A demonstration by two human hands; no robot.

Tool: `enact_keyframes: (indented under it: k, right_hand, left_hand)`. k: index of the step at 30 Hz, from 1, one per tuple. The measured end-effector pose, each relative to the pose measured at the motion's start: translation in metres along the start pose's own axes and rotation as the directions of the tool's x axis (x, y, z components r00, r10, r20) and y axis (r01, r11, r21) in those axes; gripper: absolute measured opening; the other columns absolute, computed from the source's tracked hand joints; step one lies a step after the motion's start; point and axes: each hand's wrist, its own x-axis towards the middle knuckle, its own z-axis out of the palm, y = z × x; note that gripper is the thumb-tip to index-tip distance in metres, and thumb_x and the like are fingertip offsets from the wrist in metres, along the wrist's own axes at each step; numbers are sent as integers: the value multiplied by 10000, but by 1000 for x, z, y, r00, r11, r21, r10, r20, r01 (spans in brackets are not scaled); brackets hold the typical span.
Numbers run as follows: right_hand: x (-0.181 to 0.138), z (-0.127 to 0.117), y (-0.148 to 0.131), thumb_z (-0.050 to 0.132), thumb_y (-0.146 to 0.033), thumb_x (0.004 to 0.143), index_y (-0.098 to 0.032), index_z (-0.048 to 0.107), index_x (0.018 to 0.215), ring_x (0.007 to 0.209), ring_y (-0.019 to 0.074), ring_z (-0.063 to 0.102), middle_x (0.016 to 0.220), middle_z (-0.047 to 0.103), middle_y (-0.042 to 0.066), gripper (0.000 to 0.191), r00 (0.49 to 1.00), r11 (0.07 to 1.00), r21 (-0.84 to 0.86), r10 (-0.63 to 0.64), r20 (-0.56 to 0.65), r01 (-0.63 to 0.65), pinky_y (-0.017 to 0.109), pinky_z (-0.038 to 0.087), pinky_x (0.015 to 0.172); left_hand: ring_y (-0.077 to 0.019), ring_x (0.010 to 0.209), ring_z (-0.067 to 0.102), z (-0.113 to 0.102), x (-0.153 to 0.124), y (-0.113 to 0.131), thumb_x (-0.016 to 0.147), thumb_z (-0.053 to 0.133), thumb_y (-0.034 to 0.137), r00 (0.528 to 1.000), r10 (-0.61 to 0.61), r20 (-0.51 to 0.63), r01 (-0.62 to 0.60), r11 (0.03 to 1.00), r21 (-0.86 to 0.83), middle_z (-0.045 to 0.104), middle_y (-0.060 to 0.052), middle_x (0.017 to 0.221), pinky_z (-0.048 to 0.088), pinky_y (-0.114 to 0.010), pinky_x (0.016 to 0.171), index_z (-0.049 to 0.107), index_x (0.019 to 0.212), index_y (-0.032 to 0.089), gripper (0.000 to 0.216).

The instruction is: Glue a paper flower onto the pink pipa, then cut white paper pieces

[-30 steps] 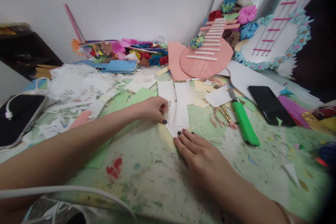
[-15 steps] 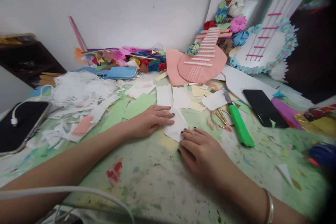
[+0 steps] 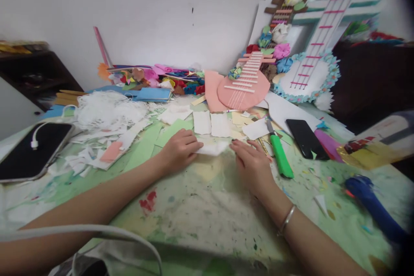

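A small piece of white paper (image 3: 211, 148) is raised at a slant just off the table, slightly blurred. My left hand (image 3: 181, 148) has its fingers curled and pinches the paper's left end. At the other end my right hand (image 3: 254, 161) is beside the paper, fingers stretched out and a little apart, with the fingertips by its right corner; whether they touch it I cannot tell. Behind the hands two white paper rectangles (image 3: 221, 125) lie side by side. A cutter with a green handle (image 3: 281, 155) rests right of my right hand.
The pink paper lute (image 3: 242, 88) leans at the back. A black phone (image 3: 305, 138) lies to the right, a larger dark device (image 3: 35, 151) with a white cable to the left. White string (image 3: 106, 110) and paper scraps pile up on the left. A blue tool (image 3: 371, 202) sits at right.
The white paper has been lifted from flat on the table and tilted. My left hand has closed on its left end; my right hand has moved up and forward. The camera view has shifted.
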Motion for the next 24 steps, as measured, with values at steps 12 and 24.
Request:
enact_keyframes:
  k: [12,24]
  right_hand:
    - [-10,10,-18,422,-118,896,-119,629,1127,1183,220,530,1198,646,129,310,958,978,119,-193,212,170,408,454,970]
    - [-7,6,-33,436,-191,919,-105,549,1255,890,205,615,1220,631,145,366,930,968,45,-249,271,246,353,516,806]
  left_hand:
    - [-228,845,535,21,-3,52,829,471,141,968,-249,38,251,965,-68,597,-102,850,425,-334,764,563,959,120,161]
    - [-320,859,536,15,1,65,800,480,210,945,-326,-10,321,926,201,623,-170,790,338,-443,756,613,829,101,175]
